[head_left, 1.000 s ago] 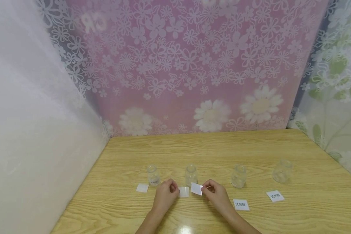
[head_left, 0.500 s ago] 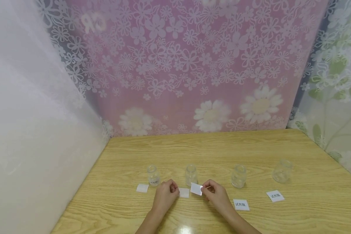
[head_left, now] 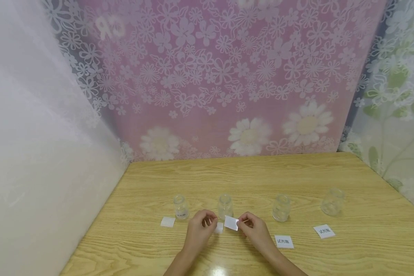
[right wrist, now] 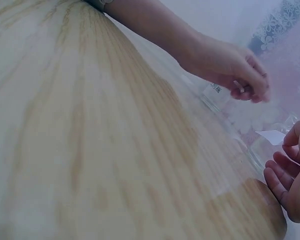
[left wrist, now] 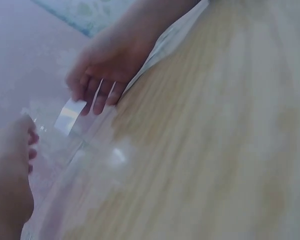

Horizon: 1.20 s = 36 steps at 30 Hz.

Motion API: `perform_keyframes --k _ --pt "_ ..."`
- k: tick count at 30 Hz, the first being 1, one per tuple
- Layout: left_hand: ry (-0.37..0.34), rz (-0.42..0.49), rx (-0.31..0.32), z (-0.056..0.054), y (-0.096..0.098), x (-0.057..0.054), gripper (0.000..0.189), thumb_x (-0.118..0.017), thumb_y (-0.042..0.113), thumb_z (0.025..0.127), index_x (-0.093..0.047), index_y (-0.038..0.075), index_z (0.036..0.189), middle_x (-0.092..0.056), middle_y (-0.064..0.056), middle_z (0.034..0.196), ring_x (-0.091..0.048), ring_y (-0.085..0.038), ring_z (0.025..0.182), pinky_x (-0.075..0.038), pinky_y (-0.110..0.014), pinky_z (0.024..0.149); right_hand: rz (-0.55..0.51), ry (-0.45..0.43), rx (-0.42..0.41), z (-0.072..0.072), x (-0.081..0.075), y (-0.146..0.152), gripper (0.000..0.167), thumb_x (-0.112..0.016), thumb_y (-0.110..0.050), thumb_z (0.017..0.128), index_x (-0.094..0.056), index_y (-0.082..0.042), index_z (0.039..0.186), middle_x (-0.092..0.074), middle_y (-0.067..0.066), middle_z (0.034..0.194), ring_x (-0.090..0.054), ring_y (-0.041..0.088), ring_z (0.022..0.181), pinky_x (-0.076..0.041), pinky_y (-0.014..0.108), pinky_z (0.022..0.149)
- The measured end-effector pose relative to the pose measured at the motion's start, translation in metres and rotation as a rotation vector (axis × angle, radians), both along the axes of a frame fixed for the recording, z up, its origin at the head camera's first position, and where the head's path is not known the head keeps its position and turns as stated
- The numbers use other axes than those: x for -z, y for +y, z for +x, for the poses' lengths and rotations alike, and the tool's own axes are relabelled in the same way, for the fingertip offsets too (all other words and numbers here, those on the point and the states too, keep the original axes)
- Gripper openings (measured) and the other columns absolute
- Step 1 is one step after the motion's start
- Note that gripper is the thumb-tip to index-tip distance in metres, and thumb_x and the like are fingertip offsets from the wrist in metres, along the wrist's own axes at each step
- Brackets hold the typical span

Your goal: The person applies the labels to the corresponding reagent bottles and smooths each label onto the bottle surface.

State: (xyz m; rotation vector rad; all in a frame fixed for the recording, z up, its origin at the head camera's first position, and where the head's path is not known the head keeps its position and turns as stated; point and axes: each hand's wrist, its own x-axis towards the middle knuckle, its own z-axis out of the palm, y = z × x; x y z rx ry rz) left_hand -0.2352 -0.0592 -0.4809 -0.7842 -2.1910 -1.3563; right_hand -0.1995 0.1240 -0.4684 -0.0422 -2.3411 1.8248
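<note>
Between thumb and finger, my right hand [head_left: 257,230] pinches a small white label [head_left: 231,223], its blank shiny side facing the head camera. My left hand [head_left: 199,228] is just left of that label, fingers curled and tips close together, with no item visible in its grasp. Under its fingertips a blank paper square [head_left: 219,228] lies on the table, partly covered by the hand. Right behind the held label stands a clear glass bottle [head_left: 225,203], its lower part overlapped. Farther left, another glass bottle [head_left: 181,207] bears a label with dark printed characters.
Two more clear glass bottles, one right of centre [head_left: 281,207] and one farther right [head_left: 332,201], stand on the wooden table [head_left: 227,172]. In front of them lie two printed labels [head_left: 284,241]. A blank paper square [head_left: 167,221] lies at the left. Floral curtains enclose the table.
My left hand has moved a little right, toward the held label, and now covers more of the paper square. My right hand and its label have stayed nearly still.
</note>
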Motion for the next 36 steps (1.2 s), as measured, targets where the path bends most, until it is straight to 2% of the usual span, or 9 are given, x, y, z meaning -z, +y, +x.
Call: perform_keyframes --k 2,4,8,13,20,29,32,34,36 --pt "0.125 0.012 0.103 0.006 0.006 -0.002 0.016 -0.072 -0.003 0.075 -0.063 0.007 0.083 -0.059 0.004 0.078 -0.051 -0.010 0.065 -0.045 -0.021 0.055 0.007 0.002 -0.006 0.000 0.001 0.000 0.005 -0.063 -0.003 0.084 -0.059 0.000 0.082 -0.058 0.006 0.070 -0.055 0.017 0.060 -0.049 0.026 0.051" --pt "0.205 -0.016 0.173 0.011 0.011 -0.002 0.018 -0.073 -0.003 0.074 -0.064 0.008 0.085 -0.061 0.004 0.081 -0.051 -0.011 0.068 -0.045 -0.020 0.058 0.014 0.006 -0.015 0.000 0.001 0.000 0.005 -0.063 -0.003 0.084 -0.059 0.000 0.083 -0.058 0.005 0.071 -0.055 0.017 0.061 -0.049 0.026 0.052" --pt "0.266 -0.092 0.196 0.017 0.018 -0.001 0.018 -0.075 0.001 0.073 -0.065 0.007 0.087 -0.064 0.003 0.085 -0.052 -0.010 0.072 -0.046 -0.017 0.063 0.027 0.010 -0.036 0.000 -0.001 0.001 0.005 -0.063 -0.003 0.085 -0.059 -0.001 0.083 -0.059 0.005 0.074 -0.056 0.017 0.063 -0.050 0.027 0.053" --pt "0.246 -0.136 0.148 0.017 0.020 0.002 0.021 -0.077 0.005 0.071 -0.066 0.007 0.089 -0.065 0.003 0.089 -0.054 -0.010 0.075 -0.046 -0.014 0.067 0.047 0.014 -0.087 0.012 -0.024 -0.002 0.005 -0.062 0.000 0.084 -0.059 0.001 0.080 -0.059 0.010 0.074 -0.056 0.020 0.062 -0.050 0.028 0.054" --pt "0.224 -0.147 0.094 0.016 0.020 0.006 0.026 -0.079 0.011 0.069 -0.067 0.010 0.092 -0.065 0.006 0.090 -0.053 -0.010 0.074 -0.046 -0.014 0.063 0.002 0.062 -0.191 0.002 0.001 0.004 0.008 -0.063 -0.007 0.086 -0.060 0.001 0.086 -0.059 0.008 0.080 -0.054 0.014 0.063 -0.049 0.025 0.056" --pt "0.195 -0.147 0.050 0.016 0.019 0.006 0.024 -0.079 0.012 0.070 -0.066 0.012 0.090 -0.063 0.007 0.087 -0.050 -0.008 0.070 -0.043 -0.013 0.059 -0.004 0.051 -0.307 0.002 0.005 0.006 0.014 -0.061 -0.013 0.089 -0.059 0.000 0.094 -0.062 0.009 0.086 -0.058 0.020 0.074 -0.049 0.027 0.064" --pt "0.138 -0.147 0.045 0.017 0.019 0.005 0.020 -0.077 0.012 0.073 -0.067 0.012 0.090 -0.063 0.007 0.088 -0.050 -0.008 0.071 -0.042 -0.014 0.057 -0.004 0.053 -0.322 0.002 0.007 0.007 0.014 -0.061 -0.013 0.089 -0.059 -0.001 0.094 -0.061 0.009 0.087 -0.057 0.021 0.076 -0.048 0.028 0.065" --pt "0.059 -0.136 0.046 0.018 0.019 0.004 0.016 -0.075 0.011 0.076 -0.067 0.012 0.090 -0.062 0.007 0.087 -0.049 -0.006 0.071 -0.042 -0.015 0.054 -0.002 0.056 -0.317 0.002 0.007 0.006 0.013 -0.060 -0.012 0.089 -0.059 -0.001 0.094 -0.061 0.010 0.087 -0.057 0.021 0.075 -0.049 0.028 0.065" --pt "-0.031 -0.106 0.053 0.019 0.019 0.003 0.012 -0.072 0.010 0.079 -0.067 0.012 0.090 -0.061 0.007 0.087 -0.048 -0.005 0.070 -0.047 -0.021 0.059 0.005 0.058 -0.278 0.002 0.005 0.006 0.011 -0.061 -0.012 0.089 -0.059 -0.001 0.092 -0.061 0.010 0.086 -0.057 0.020 0.074 -0.049 0.027 0.063"
